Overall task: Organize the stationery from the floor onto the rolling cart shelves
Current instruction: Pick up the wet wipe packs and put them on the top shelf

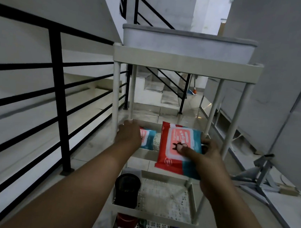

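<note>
A cream rolling cart (186, 63) with several perforated shelves stands in front of me. My right hand (210, 157) grips a red and teal wipes pack (176, 144) by its right edge, thumb on top, holding it over the second shelf (156, 144). A second, similar pack (147, 138) lies on that shelf at the left. My left hand (129, 134) rests on this pack and partly hides it. A black cup-like holder (127, 189) stands on the shelf below. Red and pink items (125, 220) sit on the lowest visible shelf.
A grey tub (189, 41) sits on the cart's top shelf. A black stair railing (55, 89) runs along the left. Grey panels (280, 71) lean on the right, with a grey metal frame (258, 173) on the tiled floor beside the cart.
</note>
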